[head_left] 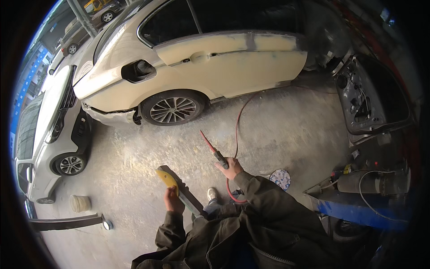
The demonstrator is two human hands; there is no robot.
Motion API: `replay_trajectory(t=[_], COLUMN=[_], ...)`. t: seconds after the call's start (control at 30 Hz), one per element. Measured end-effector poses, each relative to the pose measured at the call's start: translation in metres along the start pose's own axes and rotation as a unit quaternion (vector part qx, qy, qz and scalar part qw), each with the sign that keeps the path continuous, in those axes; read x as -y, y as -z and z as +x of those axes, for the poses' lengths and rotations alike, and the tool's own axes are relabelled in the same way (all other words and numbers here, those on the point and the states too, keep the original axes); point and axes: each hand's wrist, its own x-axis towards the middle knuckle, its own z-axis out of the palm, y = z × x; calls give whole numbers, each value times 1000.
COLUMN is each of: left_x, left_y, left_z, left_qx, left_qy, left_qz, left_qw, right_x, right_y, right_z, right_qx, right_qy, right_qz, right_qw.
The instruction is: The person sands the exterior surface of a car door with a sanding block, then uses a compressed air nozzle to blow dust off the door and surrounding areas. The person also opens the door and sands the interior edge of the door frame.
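In my left hand point(174, 201) is a long sanding block point(190, 197) with a yellow handle point(167, 179), held upright in front of my body with the fingers wrapped round the handle. My right hand point(230, 168) grips an air blow gun point(220, 158); its long red nozzle points up and left towards the car. A red air hose point(236, 134) loops past that hand and runs across the floor. Ahead stands a sedan point(251, 67) in cream and bare filler tones, with its rear wheel point(173, 107) facing me. Neither hand touches the car.
A white car point(49, 134) is parked at the left, near a bucket point(80, 204) and a lamp on a dark bar point(106, 224). At the right lie a detached door point(376, 98), a round patterned stool point(281, 179) and a blue bench point(354, 214) with a cylinder.
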Motion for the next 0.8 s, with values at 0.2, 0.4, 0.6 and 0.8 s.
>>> replay_trajectory(t=[0.2, 0.4, 0.6, 0.8], left_x=[-8, -26, -38, -39], left_y=[35, 41, 20, -1], left_z=[8, 5, 0, 7], left_qx=[23, 77, 156, 254], left_qy=[6, 45, 110, 189], left_qz=[10, 30, -7, 102], left_qw=[1000, 996, 982, 943], right_x=[17, -45, -71, -25], right_y=[57, 116, 111, 45], right_z=[-5, -43, -89, -104], right_qx=[-172, -216, -352, -457], right_qy=[-42, -99, -137, -40], right_qz=[207, 487, 594, 449], right_qw=[962, 841, 710, 767])
